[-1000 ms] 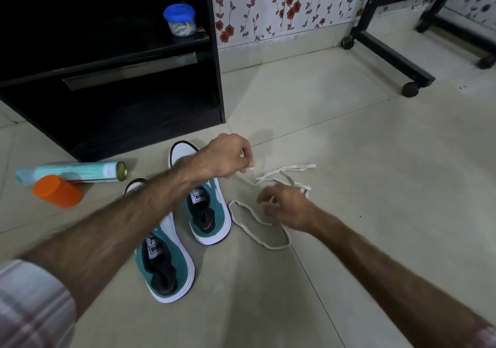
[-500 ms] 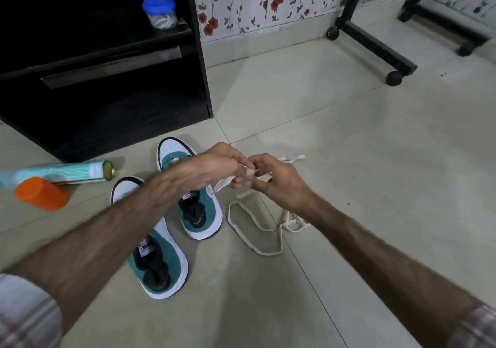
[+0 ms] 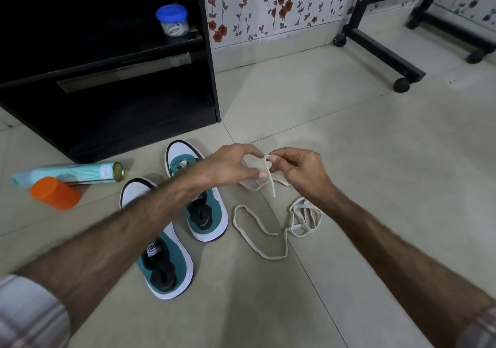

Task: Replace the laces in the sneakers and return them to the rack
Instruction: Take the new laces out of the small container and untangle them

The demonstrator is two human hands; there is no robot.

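Two teal and white sneakers lie unlaced on the tiled floor, the far sneaker (image 3: 210, 214) partly under my left forearm and the near sneaker (image 3: 165, 263) below it. A long white lace (image 3: 268, 256) trails in loops on the floor to their right. My right hand (image 3: 298, 170) pinches the lace near one end, so its tip hangs down. My left hand (image 3: 230, 166) hovers just left of it, forefinger and thumb curved apart around the hanging strand, gripping nothing that I can see.
The black shoe rack (image 3: 134, 111) stands at the back left, with a blue-lidded jar (image 3: 171, 20) on its shelf. A pale spray can (image 3: 80, 171) and an orange cap (image 3: 55, 193) lie left of the sneakers. A black wheeled stand (image 3: 381, 49) is at the back right.
My right hand rose from the floor to meet my left hand and took hold of the lace end. My left hand then loosened its pinch and the two hands drew slightly apart.
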